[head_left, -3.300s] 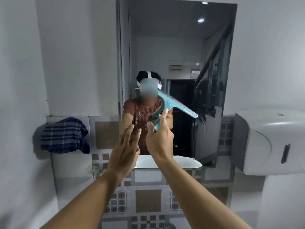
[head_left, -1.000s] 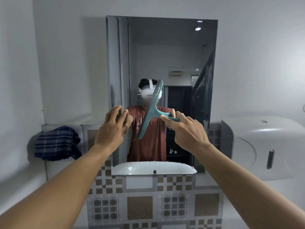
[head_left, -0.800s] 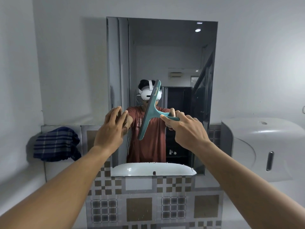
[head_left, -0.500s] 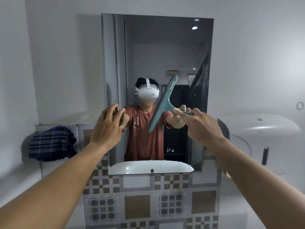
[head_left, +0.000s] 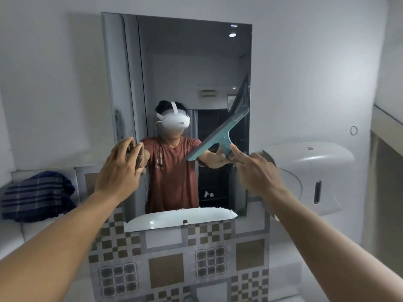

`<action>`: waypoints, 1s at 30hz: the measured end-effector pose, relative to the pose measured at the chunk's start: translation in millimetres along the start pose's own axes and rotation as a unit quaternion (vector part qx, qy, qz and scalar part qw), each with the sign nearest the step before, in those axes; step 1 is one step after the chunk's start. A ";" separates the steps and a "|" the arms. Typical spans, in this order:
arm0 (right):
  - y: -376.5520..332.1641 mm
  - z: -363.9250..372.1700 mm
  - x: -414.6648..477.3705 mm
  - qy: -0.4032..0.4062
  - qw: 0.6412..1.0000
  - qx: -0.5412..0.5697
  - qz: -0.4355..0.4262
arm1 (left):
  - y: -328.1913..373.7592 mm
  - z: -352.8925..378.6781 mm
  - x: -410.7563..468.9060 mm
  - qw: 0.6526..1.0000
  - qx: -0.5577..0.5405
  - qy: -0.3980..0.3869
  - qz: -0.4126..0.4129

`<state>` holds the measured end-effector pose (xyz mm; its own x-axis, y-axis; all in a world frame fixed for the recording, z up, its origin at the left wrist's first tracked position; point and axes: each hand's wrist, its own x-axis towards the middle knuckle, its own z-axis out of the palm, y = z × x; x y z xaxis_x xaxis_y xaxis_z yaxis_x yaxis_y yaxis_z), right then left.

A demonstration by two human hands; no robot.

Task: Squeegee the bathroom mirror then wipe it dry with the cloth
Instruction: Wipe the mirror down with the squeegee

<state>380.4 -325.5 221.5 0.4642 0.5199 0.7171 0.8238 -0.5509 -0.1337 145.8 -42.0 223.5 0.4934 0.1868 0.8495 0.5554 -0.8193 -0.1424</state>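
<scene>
The right hand (head_left: 255, 171) grasps the handle of the teal squeegee (head_left: 220, 136), whose blade lies slanted across the right part of the mirror (head_left: 196, 68), upper end near its right edge. The left hand (head_left: 121, 168) (fingers spread, holding nothing) rests at the mirror's left side. The striped cloth (head_left: 37, 196) sits crumpled on a ledge left of the mirror.

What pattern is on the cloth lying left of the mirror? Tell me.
Dark navy with pale stripes crossing in a plaid; the cloth shows in the head view.

Cloth (head_left: 37, 196) on ledge left of mirror (head_left: 192, 73); dispenser (head_left: 314, 177) at right, squeegee (head_left: 220, 135) betw.
</scene>
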 end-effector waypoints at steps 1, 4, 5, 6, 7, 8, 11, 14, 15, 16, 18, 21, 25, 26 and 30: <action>0.4 0.8 -5.0 -0.006 1.000 0.008 0.012 | 0.3 0.8 -0.5 1.000 -0.001 0.001 0.000; -6.3 6.9 -19.6 -0.014 0.999 0.035 0.037 | 2.5 3.2 -2.0 1.000 -0.009 0.008 -0.008; -9.6 9.9 -23.8 -0.017 0.998 0.047 0.043 | 3.2 3.7 -2.2 1.000 -0.012 0.010 -0.009; -12.9 13.4 -27.3 -0.020 0.997 0.058 0.049 | 3.6 4.0 -2.2 1.000 -0.014 0.012 -0.008; -16.1 17.2 -30.4 -0.023 0.996 0.069 0.056 | 3.6 3.9 -2.2 1.000 -0.015 0.012 -0.007; -19.4 20.9 -33.3 -0.026 0.994 0.081 0.064 | 3.4 3.5 -2.3 1.000 -0.016 0.011 -0.006; -29.8 31.2 -40.6 -0.029 0.989 0.117 0.086 | 2.1 0.5 -1.5 1.000 -0.018 -0.001 -0.009; -42.3 41.0 -46.1 -0.037 0.982 0.153 0.107 | 1.7 -2.9 -0.7 1.000 -0.019 -0.009 -0.011; -46.7 43.6 -47.3 -0.041 0.978 0.166 0.116 | 1.7 -4.4 -0.1 1.000 -0.018 -0.009 -0.012; -51.3 45.8 -48.5 -0.043 0.975 0.180 0.126 | 1.3 -6.2 0.9 1.000 -0.017 -0.008 -0.013; -63.6 49.8 -50.7 -0.043 0.964 0.215 0.149 | -0.1 -11.1 5.5 1.000 -0.018 -0.002 -0.015; -87.5 55.9 -54.2 -0.042 0.938 0.286 0.190 | -3.9 -19.9 18.1 1.000 -0.015 0.012 -0.005; -123.1 67.1 -52.8 -0.025 0.899 0.375 0.226 | -10.2 -30.9 37.9 1.000 -0.003 0.021 0.011; -132.7 70.0 -52.9 -0.017 0.889 0.396 0.229 | -11.8 -33.3 42.4 1.000 0.002 0.021 0.012; -167.8 83.2 -55.9 0.013 0.860 0.452 0.235 | -16.1 -39.8 54.9 0.999 0.028 0.004 0.021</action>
<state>243.3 -207.7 146.9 0.8176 0.3570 0.4518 0.4686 0.0434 -0.8823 137.3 -40.2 292.6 0.5115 0.1472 0.8466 0.5708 -0.7946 -0.2067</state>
